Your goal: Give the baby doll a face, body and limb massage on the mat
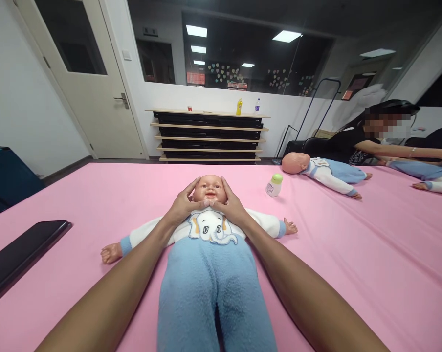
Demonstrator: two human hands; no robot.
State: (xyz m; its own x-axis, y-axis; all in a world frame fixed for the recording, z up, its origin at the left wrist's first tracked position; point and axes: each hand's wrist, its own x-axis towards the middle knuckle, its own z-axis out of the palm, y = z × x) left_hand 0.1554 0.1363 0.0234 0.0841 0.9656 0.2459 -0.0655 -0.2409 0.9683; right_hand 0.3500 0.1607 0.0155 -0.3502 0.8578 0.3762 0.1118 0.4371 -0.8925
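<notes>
A baby doll (210, 249) lies on its back in a white top and fuzzy blue trousers, arms spread, an elephant patch on its chest. My left hand (182, 205) cups one side of its head (209, 188), fingers along the cheek and temple. On the other side my right hand (233, 203) mirrors it. Both thumbs meet just below the doll's chin. The back of the head is hidden. To the right stands a small white bottle with a green cap (274, 186), apart from my hands.
Pink cloth covers the table (334, 244). A black flat case-like object (23, 254) lies at the left. Another doll (331, 171) lies at the far right, near a seated person (353, 139) who reaches toward a third doll (426, 171). Stacked boards (209, 134) stand by the back wall.
</notes>
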